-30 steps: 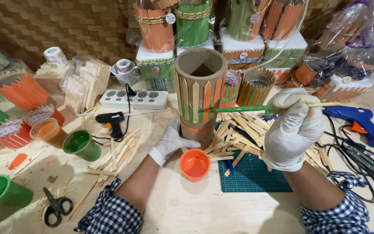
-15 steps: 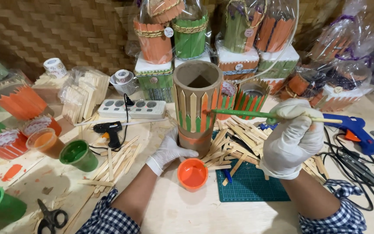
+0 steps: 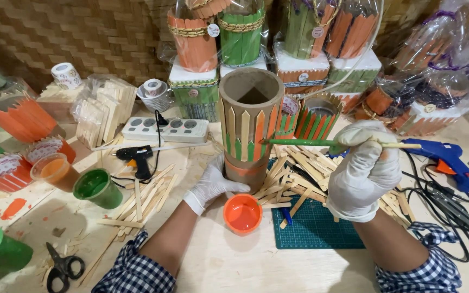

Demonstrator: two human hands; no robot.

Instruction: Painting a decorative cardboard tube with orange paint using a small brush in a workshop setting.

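Pale wood forms the tabletop (image 3: 234, 266), and near its middle a tall cardboard tube (image 3: 249, 127) stands upright, ringed with orange, green and plain sticks. The gloved left hand (image 3: 210, 184) is spread against the tube's base. The gloved right hand (image 3: 363, 169) is closed around a thin paintbrush (image 3: 321, 143), whose green tip touches the tube's side. A small orange paint cup (image 3: 242, 213) sits just in front of the tube.

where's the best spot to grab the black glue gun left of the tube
Take the black glue gun by its handle, which points toward the person, coming from above and the near side. It lies flat on the table; its cord trails back to the power strip, so avoid that side.
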